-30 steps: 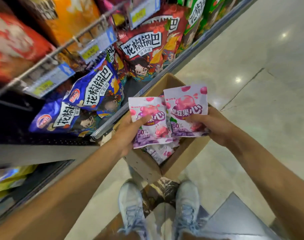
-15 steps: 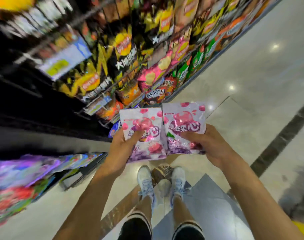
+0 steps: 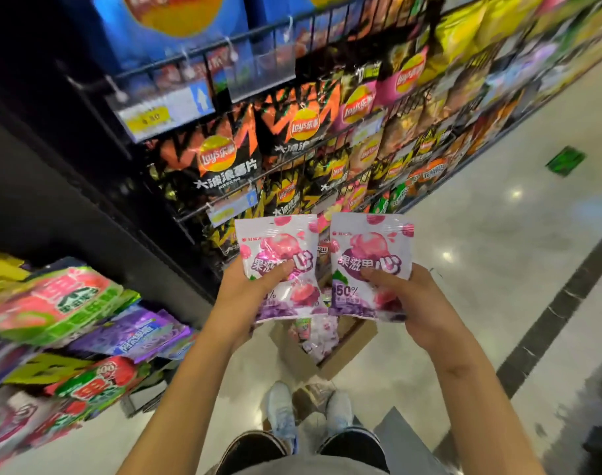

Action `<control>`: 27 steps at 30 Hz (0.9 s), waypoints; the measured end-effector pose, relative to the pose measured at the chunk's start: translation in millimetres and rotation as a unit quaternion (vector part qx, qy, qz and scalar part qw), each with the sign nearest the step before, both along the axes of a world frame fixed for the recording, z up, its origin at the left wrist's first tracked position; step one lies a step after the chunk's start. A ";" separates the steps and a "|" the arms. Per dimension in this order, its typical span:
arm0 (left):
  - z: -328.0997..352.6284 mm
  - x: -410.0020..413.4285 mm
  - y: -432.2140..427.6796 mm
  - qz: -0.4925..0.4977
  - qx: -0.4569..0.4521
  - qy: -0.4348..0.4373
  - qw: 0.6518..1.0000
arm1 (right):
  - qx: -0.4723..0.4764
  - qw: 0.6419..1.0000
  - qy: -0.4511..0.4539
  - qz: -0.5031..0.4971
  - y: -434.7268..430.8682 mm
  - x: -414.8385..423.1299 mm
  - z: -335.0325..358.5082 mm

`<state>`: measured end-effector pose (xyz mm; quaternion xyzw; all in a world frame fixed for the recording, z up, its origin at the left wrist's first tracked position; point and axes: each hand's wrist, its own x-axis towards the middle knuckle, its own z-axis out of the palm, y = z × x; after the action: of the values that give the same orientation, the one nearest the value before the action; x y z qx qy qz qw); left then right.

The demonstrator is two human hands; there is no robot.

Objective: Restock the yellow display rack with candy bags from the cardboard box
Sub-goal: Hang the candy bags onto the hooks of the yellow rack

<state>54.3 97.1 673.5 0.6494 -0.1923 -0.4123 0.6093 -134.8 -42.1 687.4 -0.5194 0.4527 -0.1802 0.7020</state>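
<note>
Right in front of your chest, you've got one candy bag in each hand. Your left hand (image 3: 248,289) pinches the left candy bag (image 3: 280,265) with the thumb laid across its front, and your right hand (image 3: 405,303) grips the right candy bag (image 3: 369,265) the same way, thumb over the printed lettering. Both are flat, glossy plastic pouches, white up top with pink fruit art and a purple band along the bottom, crinkly at the crimped edges. They sit side by side, edges just about touching.

Below them on the floor is the cardboard box (image 3: 347,347), open, plain brown, with more of the same shiny pouches piled loosely inside. Your white sneakers (image 3: 282,416) stand just behind it on the polished pale stone floor (image 3: 498,269), which throws back the ceiling lights.

To your left, slanted tiers of candy bags (image 3: 66,303) in green, pink and purple foil; a bit of yellow shows at the far left edge, but it's blurry. Past your hands, a black wire rack (image 3: 292,159) holds puffy Lay's chip bags (image 3: 220,159) with price tags (image 3: 162,111) clipped on.
</note>
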 end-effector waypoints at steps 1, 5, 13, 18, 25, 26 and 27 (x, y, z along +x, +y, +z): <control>4.5 -1.5 1.4 0.006 -0.004 -0.005 1.000 | -0.005 1.000 0.001 0.001 0.0 0.5 1.1; 18.0 -8.3 6.1 0.038 -0.010 -0.022 0.999 | -0.017 0.999 0.016 0.028 -4.2 4.4 10.5; 47.4 -35.3 14.6 0.119 -0.003 -0.039 0.992 | -0.035 0.991 -0.020 0.125 -18.5 0.1 39.2; 59.0 -50.5 32.0 0.174 -0.003 -0.058 0.983 | -0.027 0.983 -0.043 0.175 -16.6 6.4 48.5; 79.7 -57.7 80.4 0.241 0.004 -0.077 0.968 | -0.049 0.961 -0.080 0.260 11.8 30.8 66.6; 82.9 -57.8 88.6 0.250 0.006 -0.082 0.965 | -0.051 0.956 -0.084 0.275 18.5 35.5 70.1; 85.2 -57.0 97.5 0.260 0.007 -0.085 0.962 | -0.053 0.952 -0.088 0.289 25.4 40.5 72.6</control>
<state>-2.7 194.6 758.7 0.7137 -0.0651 -0.1841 0.6727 -94.3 -16.6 760.1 -0.6466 0.2089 -0.0382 0.7327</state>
